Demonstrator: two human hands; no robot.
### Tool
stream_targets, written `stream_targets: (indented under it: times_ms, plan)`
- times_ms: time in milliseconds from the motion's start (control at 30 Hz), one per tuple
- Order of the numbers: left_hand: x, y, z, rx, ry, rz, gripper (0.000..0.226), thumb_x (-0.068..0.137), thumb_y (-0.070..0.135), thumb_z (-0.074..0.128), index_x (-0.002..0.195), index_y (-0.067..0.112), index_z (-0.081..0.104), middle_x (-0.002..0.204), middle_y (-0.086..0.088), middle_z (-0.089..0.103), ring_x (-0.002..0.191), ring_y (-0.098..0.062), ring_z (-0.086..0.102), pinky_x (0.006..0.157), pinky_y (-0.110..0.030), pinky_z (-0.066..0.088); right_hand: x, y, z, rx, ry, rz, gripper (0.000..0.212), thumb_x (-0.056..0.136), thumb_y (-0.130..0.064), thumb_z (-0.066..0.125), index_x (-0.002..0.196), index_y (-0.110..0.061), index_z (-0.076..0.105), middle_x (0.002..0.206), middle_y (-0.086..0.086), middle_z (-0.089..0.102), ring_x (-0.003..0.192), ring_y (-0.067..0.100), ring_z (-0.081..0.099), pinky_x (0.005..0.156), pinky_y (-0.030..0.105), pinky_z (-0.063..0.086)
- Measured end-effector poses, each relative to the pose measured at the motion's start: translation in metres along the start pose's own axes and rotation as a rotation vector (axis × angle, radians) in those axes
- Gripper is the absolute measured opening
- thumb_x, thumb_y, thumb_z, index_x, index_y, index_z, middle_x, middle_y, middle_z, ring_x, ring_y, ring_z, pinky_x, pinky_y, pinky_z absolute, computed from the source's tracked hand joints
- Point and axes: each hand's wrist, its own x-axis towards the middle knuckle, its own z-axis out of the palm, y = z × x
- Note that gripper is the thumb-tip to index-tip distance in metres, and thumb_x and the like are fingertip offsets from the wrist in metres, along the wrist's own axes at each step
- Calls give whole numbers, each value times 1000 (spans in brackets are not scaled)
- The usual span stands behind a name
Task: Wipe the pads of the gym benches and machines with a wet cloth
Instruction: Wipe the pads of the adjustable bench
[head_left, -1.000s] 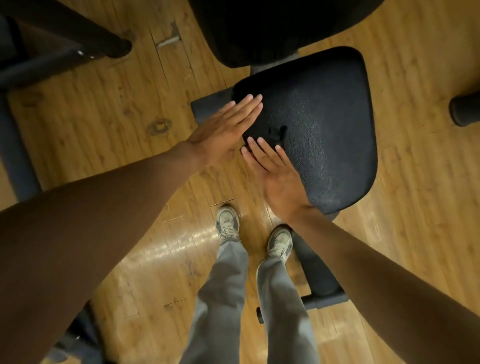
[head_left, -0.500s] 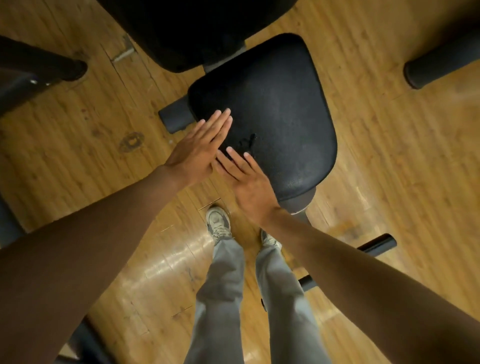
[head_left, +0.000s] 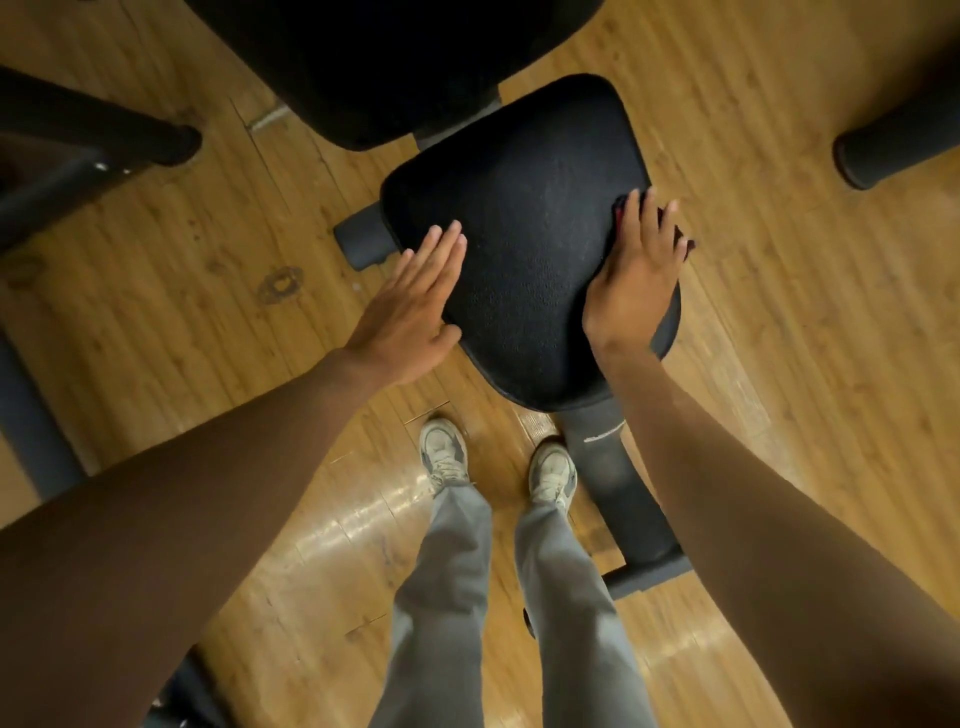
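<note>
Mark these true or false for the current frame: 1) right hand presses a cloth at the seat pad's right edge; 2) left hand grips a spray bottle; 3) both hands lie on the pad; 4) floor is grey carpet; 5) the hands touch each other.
1) True: the right hand lies flat on a dark cloth with red edging at the right edge of the black textured seat pad.
2) False: the left hand is flat, fingers straight, holding nothing.
3) True: one at each side edge.
4) False: it is a yellow wooden plank floor.
5) False: they lie apart, bare pad between them.
</note>
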Motion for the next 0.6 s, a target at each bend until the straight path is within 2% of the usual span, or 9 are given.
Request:
stream_targets:
  times_ms: [67,133,167,233,367,467,533,567,600]
  plan:
    - [-6,7,7,-117,113,-96,92,96,33,55,164,10,-4,172,-4,-11,158,-18,-13,130,-44,5,-22,-10,6,-34,-18,-134,67,95,1,39,160,-9,26,168,10,21,157,32,12,128,49,9]
    - [-12,18,18,-202,217,-245,100,95,50,57,164,9,-3,172,-5,-11,159,-19,-11,129,-44,7,-55,-6,12,-71,-117,-438,71,93,2,47,160,-9,26,169,8,21,157,30,13,128,49,11]
    - [-17,24,25,-236,248,-319,105,93,57,58,164,8,-4,172,-5,-11,159,-19,-12,129,-43,7,-68,-2,13,-87,-174,-566,72,93,2,51,160,-10,27,168,7,22,157,28,14,128,49,13]
    - [-26,37,38,-304,267,-417,108,93,62,57,164,9,-5,172,-3,-13,158,-17,-14,129,-44,8,-68,5,14,-89,-236,-697,70,94,-1,55,159,-11,31,167,5,26,157,26,17,127,48,16]
    - [-32,52,55,-370,292,-451,96,102,58,50,164,10,-7,172,-2,-15,157,-15,-16,129,-46,12,-10,-19,23,-69,-272,-755,62,99,-6,46,158,-17,34,166,1,29,157,21,17,128,41,10]
    - [-29,51,59,-393,297,-426,93,104,55,48,163,8,-7,172,-3,-16,157,-16,-16,130,-40,8,30,-65,39,-31,-150,-561,60,100,-3,45,158,-16,35,166,2,30,156,23,18,127,41,10]
    - [-30,48,60,-393,290,-412,103,99,61,53,163,6,-6,172,-5,-15,158,-17,-16,130,-37,6,29,-86,49,-17,-97,-471,60,100,-4,41,158,-13,33,167,4,28,156,25,17,127,45,11]
    - [-32,47,59,-403,277,-403,111,95,65,57,163,5,-6,172,-5,-16,158,-17,-16,129,-36,5,21,-88,52,-16,-109,-514,60,100,-5,38,159,-12,31,167,5,26,157,26,16,128,46,10]
    - [-34,46,57,-423,256,-396,120,89,69,62,162,5,-8,171,-5,-17,157,-17,-18,129,-35,3,11,-85,53,-16,-156,-635,60,100,-6,38,159,-11,30,167,5,26,157,26,15,128,47,11]
